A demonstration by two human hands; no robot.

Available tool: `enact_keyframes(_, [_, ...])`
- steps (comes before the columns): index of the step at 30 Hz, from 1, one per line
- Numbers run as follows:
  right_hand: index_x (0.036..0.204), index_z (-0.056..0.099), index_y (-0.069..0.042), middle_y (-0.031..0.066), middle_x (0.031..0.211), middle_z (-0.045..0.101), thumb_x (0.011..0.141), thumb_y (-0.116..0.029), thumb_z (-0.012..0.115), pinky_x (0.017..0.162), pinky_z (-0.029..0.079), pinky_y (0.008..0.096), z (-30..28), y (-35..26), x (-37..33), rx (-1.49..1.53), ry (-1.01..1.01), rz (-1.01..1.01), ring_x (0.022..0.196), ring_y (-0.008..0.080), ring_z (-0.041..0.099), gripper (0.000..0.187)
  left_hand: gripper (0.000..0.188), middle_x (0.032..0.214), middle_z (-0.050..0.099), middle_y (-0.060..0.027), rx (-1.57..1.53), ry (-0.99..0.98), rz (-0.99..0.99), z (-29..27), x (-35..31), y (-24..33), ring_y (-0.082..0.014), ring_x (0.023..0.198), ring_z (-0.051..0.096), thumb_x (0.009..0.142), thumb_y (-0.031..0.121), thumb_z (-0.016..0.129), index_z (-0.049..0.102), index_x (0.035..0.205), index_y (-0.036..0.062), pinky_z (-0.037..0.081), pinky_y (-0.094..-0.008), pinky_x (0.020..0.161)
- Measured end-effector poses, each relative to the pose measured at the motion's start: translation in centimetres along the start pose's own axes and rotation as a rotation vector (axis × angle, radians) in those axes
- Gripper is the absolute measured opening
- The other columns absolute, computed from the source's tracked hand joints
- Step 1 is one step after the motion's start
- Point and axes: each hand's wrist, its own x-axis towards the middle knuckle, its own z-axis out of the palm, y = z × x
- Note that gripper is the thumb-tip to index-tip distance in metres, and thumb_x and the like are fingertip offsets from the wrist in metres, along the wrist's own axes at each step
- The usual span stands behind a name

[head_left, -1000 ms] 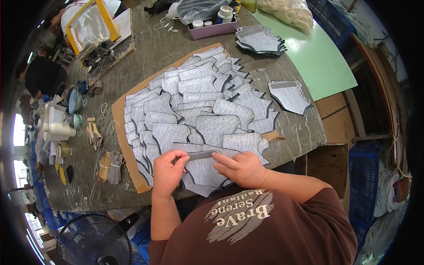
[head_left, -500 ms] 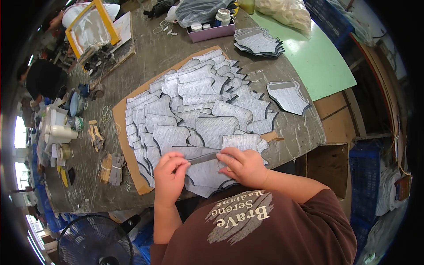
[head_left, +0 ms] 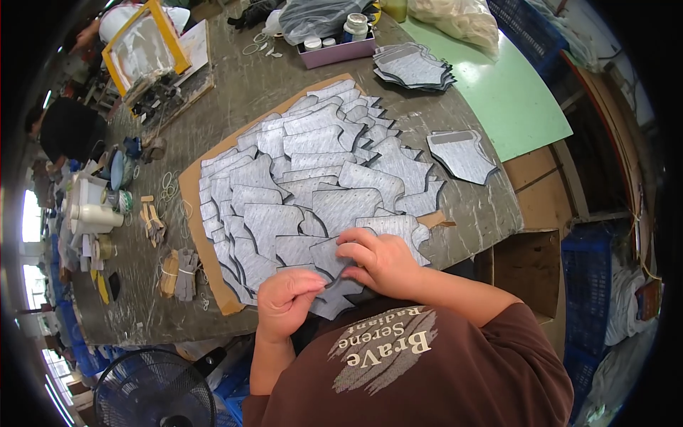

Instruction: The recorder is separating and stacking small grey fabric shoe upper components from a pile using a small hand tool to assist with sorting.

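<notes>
Many grey, dark-edged cut fabric pieces [head_left: 346, 206] lie overlapping in rows on a brown cardboard sheet [head_left: 191, 192]. At the near edge of the spread, my right hand [head_left: 388, 265] curls its fingers and thumb around the side of one fabric piece [head_left: 326, 256], which looks tilted. My left hand [head_left: 288, 297] is closed in a pinch at that piece's lower edge; its fingertips partly cover what they grip. Below my hands another grey piece [head_left: 331, 306] lies close to my shirt, partly hidden by them.
Two small stacks of similar pieces [head_left: 413, 65] [head_left: 462, 156] sit at the right. A purple box [head_left: 338, 53] of jars stands at the back, beside a green board [head_left: 512, 107]. Bundled strips [head_left: 186, 274] lie left. A black fan [head_left: 153, 388] stands lower left; another person [head_left: 71, 132] is far left.
My right hand has moved slightly left, and my left hand down and right. The near fabric piece, earlier stretched between both hands with a dark strip showing, has turned and tilted.
</notes>
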Motion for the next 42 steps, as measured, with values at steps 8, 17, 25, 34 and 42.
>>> enact_keyframes(8, [0.096, 0.06, -0.006, 0.0058, 0.082, 0.06, 0.08, -0.007, 0.067, 0.062, 0.046, 0.0289, -3.0, 0.2, -0.7, 0.461, 0.05, 0.199, 0.07, 0.0173, 0.059, 0.018, 0.017, 0.093, 0.068, -0.0106, -0.329, 0.117, -0.561, 0.7, 1.2, -1.4, -0.0037, 0.052, 0.046, 0.093, 0.004, 0.05, 0.06, 0.103, -0.0052, 0.038, -0.0177, 0.046])
enact_keyframes(17, [0.099, 0.061, -0.004, 0.0019, 0.075, 0.061, 0.084, -0.011, 0.062, 0.064, 0.044, 0.0247, -15.1, 11.3, -0.4, 0.226, 0.481, 0.751, 0.07, 0.007, 0.052, 0.017, 0.022, 0.071, 0.049, -0.0061, -0.92, 0.224, -0.424, 2.7, -1.3, -0.4, -0.0121, 0.046, 0.045, 0.098, 0.021, 0.047, 0.05, 0.107, 0.0006, 0.036, -0.0239, 0.039])
enact_keyframes(25, [0.104, 0.065, -0.007, 0.0123, 0.096, 0.061, 0.082, -0.017, 0.066, 0.073, 0.049, 0.0369, -14.7, 12.1, 0.5, -0.491, 0.587, 0.552, 0.085, 0.0295, 0.061, 0.024, 0.044, 0.079, 0.045, -0.0062, -0.965, -0.157, -0.558, 2.3, -1.2, 1.7, -0.0124, 0.058, 0.044, 0.095, 0.003, 0.045, 0.034, 0.138, -0.0018, 0.041, -0.0249, 0.049])
enact_keyframes(34, [0.085, 0.067, 0.0, 0.0076, 0.071, 0.063, 0.082, -0.009, 0.065, 0.06, 0.045, 0.0285, -4.0, -1.0, 0.8, 0.711, -0.105, 0.403, 0.063, 0.014, 0.056, 0.01, 0.067, 0.096, 0.055, -0.0115, 0.277, -0.206, -0.016, 3.9, 2.0, 1.3, -0.0184, 0.071, 0.055, 0.082, 0.016, 0.07, 0.037, 0.137, -0.0033, 0.048, -0.0296, 0.067])
enact_keyframes(42, [0.078, 0.065, 0.001, 0.0042, 0.064, 0.059, 0.083, -0.007, 0.061, 0.055, 0.042, 0.0257, -3.1, -1.6, 1.1, 0.805, -0.141, 0.496, 0.059, 0.0079, 0.05, 0.009, 0.072, 0.101, 0.055, -0.0159, 0.364, -0.185, -0.009, 3.9, 1.3, 0.9, -0.0298, 0.083, 0.056, 0.08, 0.024, 0.071, 0.036, 0.136, -0.0048, 0.048, -0.0353, 0.074])
